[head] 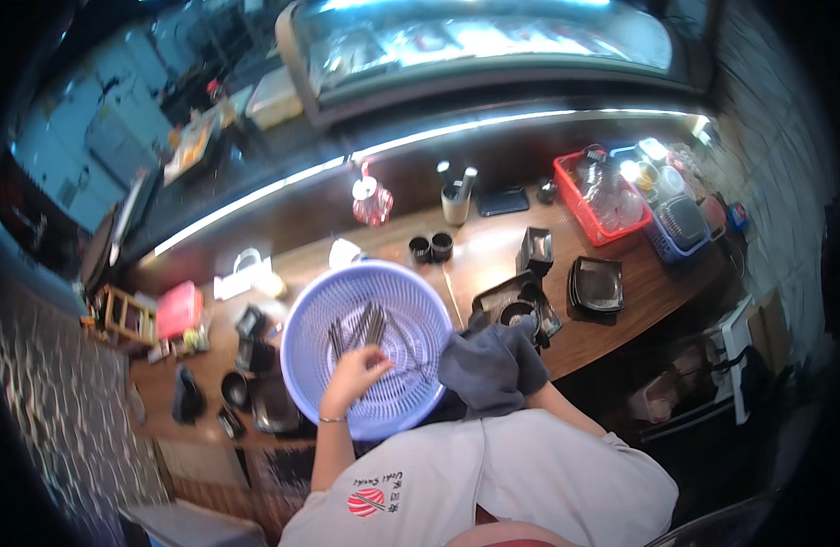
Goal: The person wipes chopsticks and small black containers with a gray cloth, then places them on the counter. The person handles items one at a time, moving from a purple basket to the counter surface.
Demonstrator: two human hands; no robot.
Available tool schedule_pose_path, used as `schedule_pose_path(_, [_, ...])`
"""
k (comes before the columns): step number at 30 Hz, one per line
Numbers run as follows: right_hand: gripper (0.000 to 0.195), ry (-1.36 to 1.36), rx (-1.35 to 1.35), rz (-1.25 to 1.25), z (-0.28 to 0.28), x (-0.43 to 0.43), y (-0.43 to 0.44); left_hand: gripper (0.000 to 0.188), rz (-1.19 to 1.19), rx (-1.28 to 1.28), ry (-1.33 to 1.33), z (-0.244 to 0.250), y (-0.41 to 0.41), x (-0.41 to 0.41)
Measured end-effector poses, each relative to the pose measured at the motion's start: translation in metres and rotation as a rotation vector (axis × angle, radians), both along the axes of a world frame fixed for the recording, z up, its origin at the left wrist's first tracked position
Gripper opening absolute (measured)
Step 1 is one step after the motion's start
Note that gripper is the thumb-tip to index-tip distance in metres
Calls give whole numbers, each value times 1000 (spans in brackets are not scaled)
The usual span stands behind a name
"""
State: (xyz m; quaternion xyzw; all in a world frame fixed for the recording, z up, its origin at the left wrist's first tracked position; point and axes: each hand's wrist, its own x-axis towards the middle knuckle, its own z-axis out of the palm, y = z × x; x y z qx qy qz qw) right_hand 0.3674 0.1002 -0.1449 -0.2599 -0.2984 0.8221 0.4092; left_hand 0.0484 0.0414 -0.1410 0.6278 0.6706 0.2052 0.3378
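Observation:
A round lavender plastic basket (298,383) stands before me, with dark chopsticks (373,325) lying inside. My left hand (362,369) reaches over its near side, at the lower ends of the chopsticks; whether the fingers grip any cannot be told. A dark grey cloth (485,362) covers my right hand (529,383), which is mostly hidden and appears to hold the cloth. Just beyond the cloth, a black tray (488,301) bears small black bowls (519,313). A stack of square black plates (601,284) sits farther right, near an upright black rectangular container (537,249).
Two black cups (441,246) and a utensil holder (455,206) stand behind the basket. Red (601,232) and blue (679,249) baskets with containers are at the back right. Black bowls (235,390), dishes and a crumpled dark cloth (185,393) lie left. A glass display case rises behind.

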Motion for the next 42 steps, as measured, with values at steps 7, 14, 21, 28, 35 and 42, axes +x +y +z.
schedule_pose_path(7, [46, 783, -228, -6, -11, 37, 20, 59, -72, -302, 544, -109, 5, -28])
schedule_pose_path(14, [35, 623, -187, -65, -22, 54, 11, 41, -4, -254, 468, -121, 34, -33])
schedule_pose_path(21, [46, 305, -141, -326, -26, 61, 16, 35, -103, -281, 338, -124, 41, -64])
schedule_pose_path(28, [54, 529, -239, -208, -11, 72, 38, 29, -75, -440, 238, -127, 25, -101])
schedule_pose_path(35, [26, 653, -139, -74, -7, 55, 61, 40, 105, -200, 271, -137, 26, -72])
schedule_pose_path(42, [17, 791, -159, -49, -29, 57, 71, 69, 294, 70, 504, -123, 28, -33])
